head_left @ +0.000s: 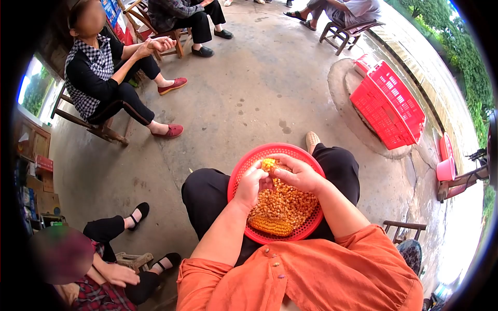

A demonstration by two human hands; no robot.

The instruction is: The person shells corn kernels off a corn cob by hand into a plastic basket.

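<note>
The basket point(241, 175) is glossy plastic pierced with holes; the kernels point(290, 203) look hard and shiny, the corn cob point(271, 226) bumpy. The shirt point(321, 269) is matt, creased cloth, the floor point(249, 88) rough, dull concrete, the chair point(110, 133) wood.

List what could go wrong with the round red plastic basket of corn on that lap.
1. The round, red, perforated plastic basket rests on legs in black cloth trousers; a shifted knee might tip it and spill the loose orange-yellow kernels.
2. The left hand and right hand hold a short yellow corn cob near the basket's far side, so kernels coming off could perhaps hop over the rim.
</note>
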